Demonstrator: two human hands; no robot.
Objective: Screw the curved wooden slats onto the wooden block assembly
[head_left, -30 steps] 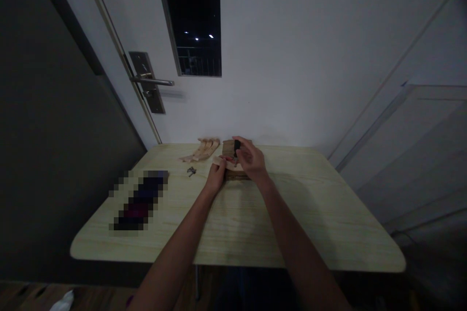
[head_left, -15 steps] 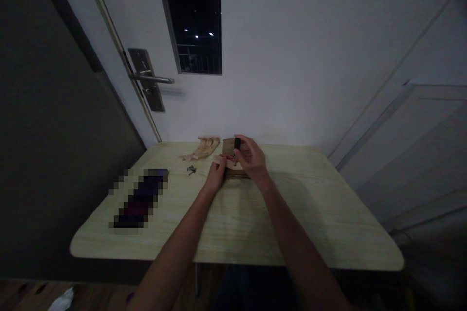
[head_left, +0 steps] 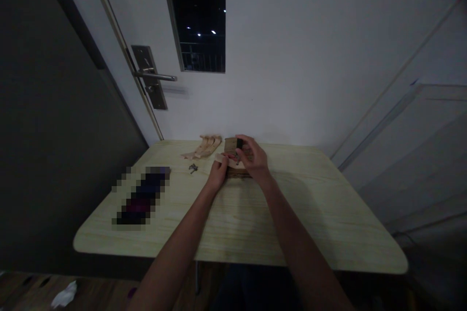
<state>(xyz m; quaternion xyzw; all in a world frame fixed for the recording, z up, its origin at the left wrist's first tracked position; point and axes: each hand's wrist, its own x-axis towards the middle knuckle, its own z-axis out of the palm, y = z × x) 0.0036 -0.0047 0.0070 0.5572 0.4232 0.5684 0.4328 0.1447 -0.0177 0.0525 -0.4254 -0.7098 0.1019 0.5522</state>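
Note:
My left hand (head_left: 218,175) grips the left end of a pale wooden piece (head_left: 223,158) that lies on a brown wooden block (head_left: 237,171) near the far edge of the table (head_left: 237,214). My right hand (head_left: 254,160) is closed round a small tool with a black handle (head_left: 238,144), held upright with its tip down on the wooden piece. The tool's tip is hidden between my fingers. Both hands are close together over the block.
A fan of curved pale wooden parts (head_left: 205,147) lies left of the block. Small dark screws (head_left: 192,169) sit beside my left hand. A blurred dark flat object (head_left: 143,197) lies at the table's left. A door with a metal handle (head_left: 155,77) stands behind, left.
Both hands stay at the block with the same grip. The view has shifted slightly; the tool and the wooden piece have barely moved.

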